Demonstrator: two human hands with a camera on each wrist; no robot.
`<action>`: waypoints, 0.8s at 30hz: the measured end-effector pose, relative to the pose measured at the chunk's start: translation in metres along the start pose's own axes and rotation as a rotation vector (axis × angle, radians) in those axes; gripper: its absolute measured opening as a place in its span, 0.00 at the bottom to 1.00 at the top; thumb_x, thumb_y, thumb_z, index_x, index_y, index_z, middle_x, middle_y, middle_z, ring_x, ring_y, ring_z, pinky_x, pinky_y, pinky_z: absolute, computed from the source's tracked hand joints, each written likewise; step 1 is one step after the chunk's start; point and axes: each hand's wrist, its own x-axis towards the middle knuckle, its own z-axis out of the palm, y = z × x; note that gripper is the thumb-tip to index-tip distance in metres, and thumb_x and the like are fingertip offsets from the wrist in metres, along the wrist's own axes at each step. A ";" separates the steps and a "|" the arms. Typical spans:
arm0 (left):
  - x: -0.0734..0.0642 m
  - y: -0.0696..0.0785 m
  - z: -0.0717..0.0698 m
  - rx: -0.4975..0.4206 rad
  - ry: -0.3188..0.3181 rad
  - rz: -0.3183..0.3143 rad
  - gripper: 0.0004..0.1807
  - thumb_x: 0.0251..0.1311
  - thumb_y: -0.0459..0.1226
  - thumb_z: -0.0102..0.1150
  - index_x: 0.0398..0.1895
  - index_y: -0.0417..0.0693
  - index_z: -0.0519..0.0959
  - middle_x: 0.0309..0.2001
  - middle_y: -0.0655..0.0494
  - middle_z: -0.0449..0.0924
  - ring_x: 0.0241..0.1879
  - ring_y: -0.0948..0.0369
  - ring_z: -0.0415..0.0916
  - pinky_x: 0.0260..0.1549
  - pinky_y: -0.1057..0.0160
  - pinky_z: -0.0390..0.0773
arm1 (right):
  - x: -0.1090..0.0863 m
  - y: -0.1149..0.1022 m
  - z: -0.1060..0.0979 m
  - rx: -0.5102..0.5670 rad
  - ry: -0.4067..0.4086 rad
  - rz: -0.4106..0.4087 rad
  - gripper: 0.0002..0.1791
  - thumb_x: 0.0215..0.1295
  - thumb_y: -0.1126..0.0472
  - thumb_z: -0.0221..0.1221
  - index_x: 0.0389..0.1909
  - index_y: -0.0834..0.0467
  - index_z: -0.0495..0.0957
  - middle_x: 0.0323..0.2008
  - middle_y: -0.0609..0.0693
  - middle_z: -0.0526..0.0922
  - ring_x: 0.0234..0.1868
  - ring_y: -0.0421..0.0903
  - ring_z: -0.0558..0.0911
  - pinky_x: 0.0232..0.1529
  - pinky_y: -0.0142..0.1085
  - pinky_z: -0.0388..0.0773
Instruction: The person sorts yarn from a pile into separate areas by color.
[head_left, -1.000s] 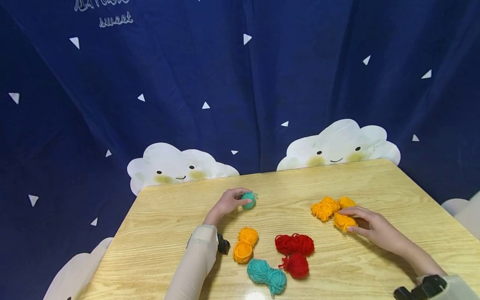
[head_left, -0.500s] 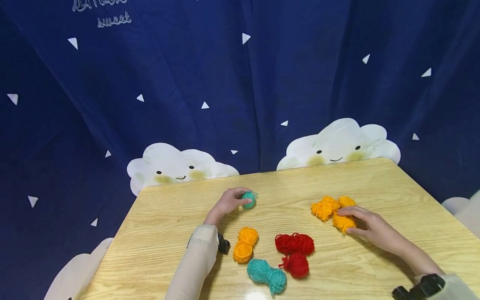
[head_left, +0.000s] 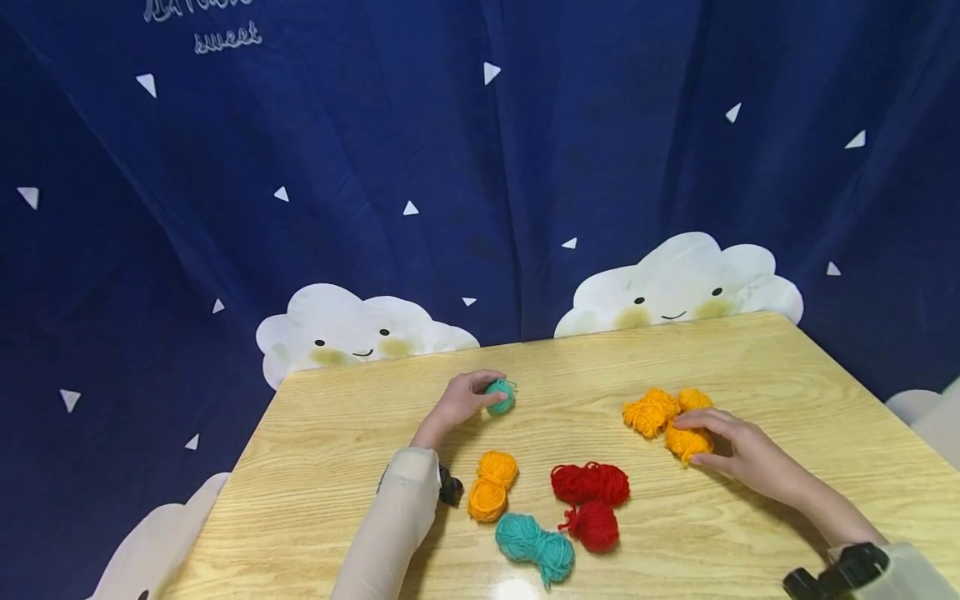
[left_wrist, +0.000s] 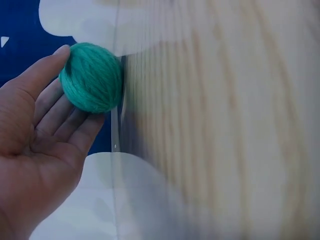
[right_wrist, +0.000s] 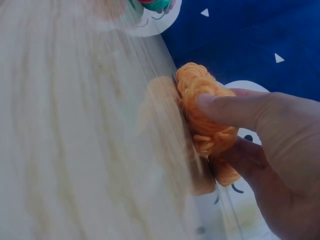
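Firstly, left hand (head_left: 461, 402): thumb and fingers clamped on one teal ball (head_left: 500, 400) of yarn, a loose strand at its top. Position: on the tabletop (head_left: 300, 467), near the far edge, slightly left of that edge's middle.

Next, right hand (head_left: 738, 446): thumb and fingers pinching one orange skein (head_left: 686, 444), thumb laid over the strands. Position: right half of the tabletop, between the middle and the right edge. Grouped closely with it: one orange bundle (head_left: 651, 413), on its left; one orange ball (head_left: 693, 400), just behind, towards the far edge.

Also on the tabletop, between the two forearms, towards the near edge: one orange twist (head_left: 492, 487), pinched at the waist; one teal twist (head_left: 534, 546), nearest the near edge; one red skein (head_left: 590, 485), lying crosswise; one red ball (head_left: 596, 527), just in front of it.

Backdrop: one dark blue curtain (head_left: 360, 150), printed with white triangles and smiling clouds, beyond the far edge.

Worn: pale sleeves (head_left: 390, 525), both arms; black device (head_left: 840, 573) at the right wrist.
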 end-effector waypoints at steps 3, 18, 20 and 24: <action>0.000 0.001 0.000 -0.002 0.014 0.019 0.24 0.66 0.42 0.60 0.63 0.43 0.75 0.62 0.46 0.78 0.63 0.49 0.74 0.63 0.51 0.74 | 0.000 0.000 0.000 0.000 0.002 0.003 0.30 0.43 0.70 0.73 0.52 0.56 0.80 0.48 0.54 0.84 0.59 0.12 0.61 0.59 0.06 0.52; -0.004 0.009 0.002 -0.060 0.175 0.081 0.23 0.65 0.40 0.61 0.62 0.42 0.76 0.63 0.45 0.77 0.65 0.48 0.72 0.64 0.55 0.73 | -0.001 -0.001 0.000 0.003 -0.008 0.030 0.28 0.48 0.67 0.72 0.53 0.54 0.80 0.50 0.52 0.84 0.59 0.12 0.61 0.57 0.06 0.52; -0.005 0.009 0.002 -0.066 0.176 0.091 0.23 0.65 0.40 0.61 0.62 0.42 0.76 0.63 0.45 0.77 0.65 0.48 0.73 0.64 0.55 0.73 | -0.001 -0.001 0.000 0.006 -0.009 0.034 0.28 0.48 0.67 0.72 0.53 0.54 0.80 0.50 0.52 0.84 0.59 0.12 0.61 0.57 0.06 0.52; -0.008 0.013 0.001 -0.071 0.162 0.090 0.24 0.65 0.40 0.61 0.63 0.42 0.75 0.63 0.47 0.77 0.66 0.49 0.72 0.64 0.56 0.73 | -0.001 -0.002 0.000 0.012 -0.009 0.036 0.27 0.48 0.66 0.72 0.53 0.53 0.80 0.50 0.51 0.84 0.59 0.12 0.61 0.57 0.06 0.52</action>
